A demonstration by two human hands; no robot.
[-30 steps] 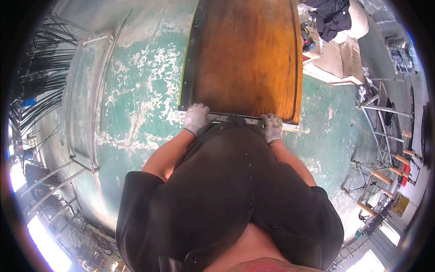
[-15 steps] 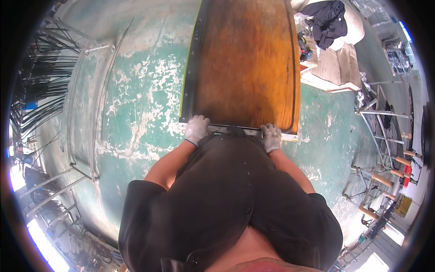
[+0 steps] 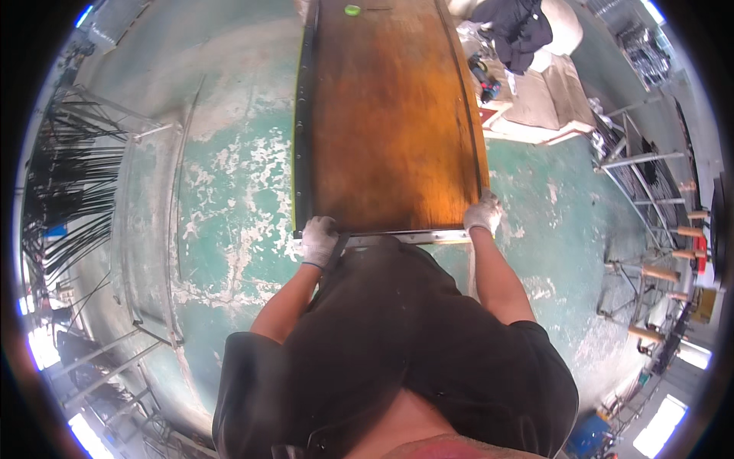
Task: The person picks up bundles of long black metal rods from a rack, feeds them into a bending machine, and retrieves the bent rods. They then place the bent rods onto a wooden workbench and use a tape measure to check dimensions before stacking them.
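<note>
A long wooden-topped table (image 3: 390, 130), brown and darkly stained, stretches away from my body. A thin black strip (image 3: 468, 99) runs down its right side to the near right corner. There my gloved right hand (image 3: 483, 213) is closed around the strip at the table edge. My gloved left hand (image 3: 319, 239) is at the near left corner, its fingers curled over a dark strip piece (image 3: 336, 251) that hangs toward me. A black strip also lies along the near edge, by a pale metal rail (image 3: 405, 239). Both gloves are whitish grey.
A black, studded rail with a yellow-green edge (image 3: 300, 130) lines the table's left side. A green round object (image 3: 352, 11) lies at the far end. On the right are a beige sofa (image 3: 535, 107), dark clothing (image 3: 516, 30) and a power drill (image 3: 483, 80). Metal racks (image 3: 642, 157) stand farther out.
My right hand has moved right, from the near edge to the corner. My left hand has shifted slightly left and nearer me. The strip's rounded bend at the right corner no longer shows.
</note>
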